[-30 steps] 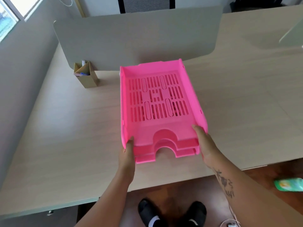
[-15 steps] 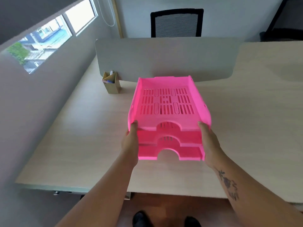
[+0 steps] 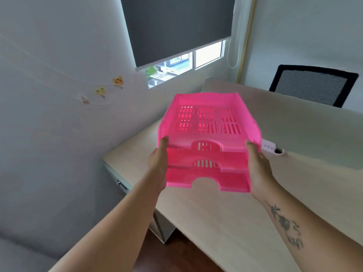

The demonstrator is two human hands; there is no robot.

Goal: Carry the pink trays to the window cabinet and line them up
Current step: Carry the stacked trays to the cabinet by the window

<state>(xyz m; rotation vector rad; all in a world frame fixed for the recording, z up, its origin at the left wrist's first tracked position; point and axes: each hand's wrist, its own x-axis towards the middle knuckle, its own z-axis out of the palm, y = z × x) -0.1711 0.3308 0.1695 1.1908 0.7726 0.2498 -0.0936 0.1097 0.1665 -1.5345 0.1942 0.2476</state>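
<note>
A stack of three pink slotted trays (image 3: 208,142) hangs in the air above the desk's left part, tilted a little with the open fronts towards me. My left hand (image 3: 159,160) grips the stack's left side, thumb on the top tray's rim. My right hand (image 3: 257,165) grips the right side the same way. The window (image 3: 186,63) with its grey roller blind is ahead, beyond the stack. No window cabinet is in view.
The light wooden desk (image 3: 225,213) runs below the trays, with a grey divider panel (image 3: 306,132) on the right and a black mesh chair (image 3: 314,85) behind it. A white wall with stickers (image 3: 102,91) is at the left. A drawer unit (image 3: 121,183) sits under the desk's left end.
Both hands have lifted the tray stack off the desk and carried it up and to the left. My view has swung left towards the wall and window.
</note>
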